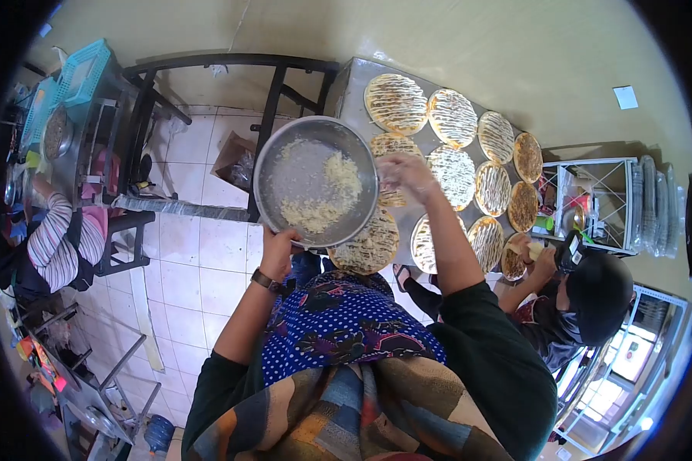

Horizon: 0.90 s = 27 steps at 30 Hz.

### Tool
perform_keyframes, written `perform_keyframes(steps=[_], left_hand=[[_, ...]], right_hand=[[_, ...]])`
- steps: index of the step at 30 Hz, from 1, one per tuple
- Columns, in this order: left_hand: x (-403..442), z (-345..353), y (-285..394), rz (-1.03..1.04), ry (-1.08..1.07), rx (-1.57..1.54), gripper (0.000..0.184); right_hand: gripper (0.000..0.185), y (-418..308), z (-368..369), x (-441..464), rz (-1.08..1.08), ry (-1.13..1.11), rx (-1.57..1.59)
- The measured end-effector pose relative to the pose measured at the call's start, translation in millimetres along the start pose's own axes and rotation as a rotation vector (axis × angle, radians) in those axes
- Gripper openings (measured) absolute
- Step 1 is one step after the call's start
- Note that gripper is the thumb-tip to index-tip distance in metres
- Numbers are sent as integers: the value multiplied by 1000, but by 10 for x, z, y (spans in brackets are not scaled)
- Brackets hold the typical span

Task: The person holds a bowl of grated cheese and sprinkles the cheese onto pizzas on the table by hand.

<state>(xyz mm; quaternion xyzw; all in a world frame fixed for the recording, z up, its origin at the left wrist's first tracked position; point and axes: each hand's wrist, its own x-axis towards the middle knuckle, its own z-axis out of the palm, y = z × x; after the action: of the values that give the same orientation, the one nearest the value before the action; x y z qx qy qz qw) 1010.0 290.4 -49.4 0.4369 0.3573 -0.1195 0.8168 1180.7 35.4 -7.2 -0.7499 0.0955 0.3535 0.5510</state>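
My left hand [279, 252] grips the lower rim of a wide metal bowl [265, 184], thumb over the edge. Pale grated shreds that look like cheese [323, 203] lie in the bowl, heaped along its right and lower side. My right hand [409, 177] is just right of the bowl, above a striped round flatbread [393, 144]; its fingers are blurred, so what they hold is hidden. Rows of round flatbreads cover the metal table [356, 96]. Many carry dark and white stripes, and one beside my right hand [451, 178] is thickly covered with pale shreds.
At the right, a co-worker [592, 300] handles something by plain brown flatbreads [523, 206]. Another person in a striped sleeve [54, 238] works at the far left. A cardboard box [233, 160] sits on the tiled floor beside a black metal frame [269, 115]. A white rack [588, 165] stands beyond the table.
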Motion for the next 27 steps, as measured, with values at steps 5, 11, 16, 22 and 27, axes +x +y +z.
perform_keyframes(steps=[5, 11, 16, 22, 27], left_hand=[[12, -144, 90, 15, 47, -5, 61], [-4, -233, 114, 10, 109, -14, 59], [-10, -312, 76, 4, 132, -20, 59], [-9, -359, 62, 5, 160, -47, 60], [-13, -345, 88, 20, 164, -69, 59]], right_hand=[[23, 714, -870, 407, 138, 240, -227], [17, 1011, -1247, 1032, 133, 471, -835], [20, 790, -1236, 1345, -24, 472, -1020], [16, 339, -878, 1370, -66, 293, -1214], [14, 443, -728, 1531, -469, 105, -1093]])
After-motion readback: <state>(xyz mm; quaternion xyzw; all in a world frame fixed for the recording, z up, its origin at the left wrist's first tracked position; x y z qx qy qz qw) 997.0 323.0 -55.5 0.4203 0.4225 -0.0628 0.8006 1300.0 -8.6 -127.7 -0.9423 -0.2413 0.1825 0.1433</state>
